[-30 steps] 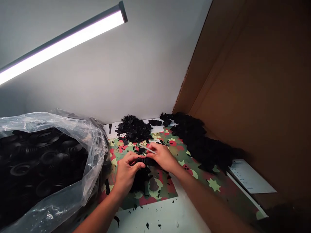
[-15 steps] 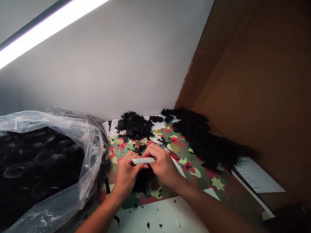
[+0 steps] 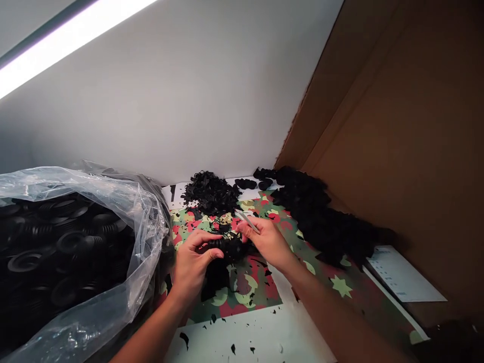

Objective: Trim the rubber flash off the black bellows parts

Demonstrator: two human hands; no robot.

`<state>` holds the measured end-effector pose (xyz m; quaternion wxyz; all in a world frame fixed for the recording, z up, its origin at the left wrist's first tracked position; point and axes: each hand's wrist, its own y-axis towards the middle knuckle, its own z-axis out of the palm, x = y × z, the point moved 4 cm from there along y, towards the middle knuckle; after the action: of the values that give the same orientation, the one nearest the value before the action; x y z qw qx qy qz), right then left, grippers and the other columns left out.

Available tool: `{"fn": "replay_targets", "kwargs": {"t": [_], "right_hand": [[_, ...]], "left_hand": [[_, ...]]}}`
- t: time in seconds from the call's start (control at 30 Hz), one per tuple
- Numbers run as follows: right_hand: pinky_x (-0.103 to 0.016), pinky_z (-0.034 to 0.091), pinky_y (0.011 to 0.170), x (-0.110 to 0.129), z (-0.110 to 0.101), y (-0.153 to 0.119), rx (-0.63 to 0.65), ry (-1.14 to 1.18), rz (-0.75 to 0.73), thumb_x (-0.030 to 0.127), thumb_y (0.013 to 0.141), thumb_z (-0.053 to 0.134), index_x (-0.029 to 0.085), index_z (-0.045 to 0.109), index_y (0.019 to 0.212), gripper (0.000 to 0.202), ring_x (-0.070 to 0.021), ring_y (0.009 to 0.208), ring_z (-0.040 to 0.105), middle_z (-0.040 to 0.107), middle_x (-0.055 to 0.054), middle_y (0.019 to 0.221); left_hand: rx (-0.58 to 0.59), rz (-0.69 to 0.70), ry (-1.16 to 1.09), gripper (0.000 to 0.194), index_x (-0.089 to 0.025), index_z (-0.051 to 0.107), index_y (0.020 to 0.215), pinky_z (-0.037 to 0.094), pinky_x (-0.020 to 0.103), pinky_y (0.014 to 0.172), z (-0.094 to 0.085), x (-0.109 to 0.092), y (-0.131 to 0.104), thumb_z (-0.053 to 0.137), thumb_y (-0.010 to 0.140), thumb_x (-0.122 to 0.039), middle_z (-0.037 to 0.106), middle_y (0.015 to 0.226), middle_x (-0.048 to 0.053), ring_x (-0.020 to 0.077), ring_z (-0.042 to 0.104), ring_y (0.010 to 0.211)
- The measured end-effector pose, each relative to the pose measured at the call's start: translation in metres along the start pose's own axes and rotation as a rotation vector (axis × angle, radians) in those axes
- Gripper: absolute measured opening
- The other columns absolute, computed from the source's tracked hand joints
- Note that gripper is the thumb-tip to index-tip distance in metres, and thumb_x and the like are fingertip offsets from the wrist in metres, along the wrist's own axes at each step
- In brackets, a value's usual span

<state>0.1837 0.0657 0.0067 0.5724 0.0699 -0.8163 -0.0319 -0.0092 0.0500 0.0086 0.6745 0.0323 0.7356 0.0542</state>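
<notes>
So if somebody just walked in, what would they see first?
Probably the bright light slanting across the top left corner. Next, the clear plastic bag at the left, with black ringed parts inside. Then, in the middle, the left hand holding a small black piece and the right hand a thin pale stick, above the colourful sheet.

Our left hand [image 3: 196, 257] pinches a black ribbed part [image 3: 217, 244] between thumb and fingers above a camouflage-patterned sheet [image 3: 264, 291], while our right hand [image 3: 270, 243] grips a slim pale tool [image 3: 248, 222] near it. Beyond them we see a pile of black scraps [image 3: 209, 194]; to our left, an open clear plastic bag [image 3: 149, 229] full of black ribbed pieces [image 3: 71, 243]; to our right, a dark heap [image 3: 321, 222] beside a cardboard panel [image 3: 401, 141].
</notes>
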Motion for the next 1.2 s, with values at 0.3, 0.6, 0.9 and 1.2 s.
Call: {"fn": "replay_targets", "kwargs": {"t": [0.3, 0.6, 0.9, 1.2], "right_hand": [[-0.028, 0.039, 0.060, 0.014, 0.028, -0.018, 0.276, 0.469, 0.178, 0.057, 0.081, 0.070, 0.019, 0.065, 0.068, 0.041, -0.0130, 0.058, 0.049, 0.059, 0.001, 0.061], [-0.027, 0.053, 0.070, 0.035, 0.014, -0.027, -0.057, -0.049, -0.446, 0.021, 0.094, 0.062, 0.022, 0.075, 0.097, 0.013, -0.0164, 0.079, 0.066, 0.071, -0.004, 0.087], [-0.029, 0.043, 0.058, 0.048, 0.018, -0.040, -0.136, -0.488, -0.796, 0.016, 0.101, 0.050, 0.015, 0.072, 0.095, 0.023, -0.0150, 0.063, 0.064, 0.074, -0.005, 0.076], [-0.025, 0.037, 0.056, 0.043, 0.010, -0.030, -0.207, -0.344, -0.561, 0.014, 0.092, 0.050, 0.021, 0.060, 0.077, 0.018, -0.0117, 0.055, 0.054, 0.062, 0.002, 0.065]], "left_hand": [[-0.026, -0.008, -0.049, 0.019, -0.026, 0.082, 0.070, 0.043, 0.025, 0.061, 0.002, -0.001, -0.002, 0.087, 0.052, -0.021, 0.064, 0.067, -0.001, 0.0163, 0.056, 0.068], [-0.033, 0.097, 0.042, 0.014, -0.023, 0.080, 0.067, 0.043, 0.024, 0.058, -0.001, -0.010, -0.002, 0.089, 0.058, -0.028, 0.065, 0.065, -0.001, 0.0151, 0.055, 0.064], [-0.057, 0.369, 0.209, 0.018, -0.021, 0.079, 0.071, 0.042, 0.022, 0.054, -0.004, -0.013, -0.004, 0.090, 0.064, -0.033, 0.064, 0.062, -0.002, 0.0128, 0.056, 0.058], [-0.024, 0.229, 0.102, 0.025, -0.022, 0.080, 0.072, 0.042, 0.022, 0.051, -0.002, -0.012, -0.002, 0.093, 0.058, -0.038, 0.062, 0.066, -0.001, 0.0146, 0.056, 0.061]]}}
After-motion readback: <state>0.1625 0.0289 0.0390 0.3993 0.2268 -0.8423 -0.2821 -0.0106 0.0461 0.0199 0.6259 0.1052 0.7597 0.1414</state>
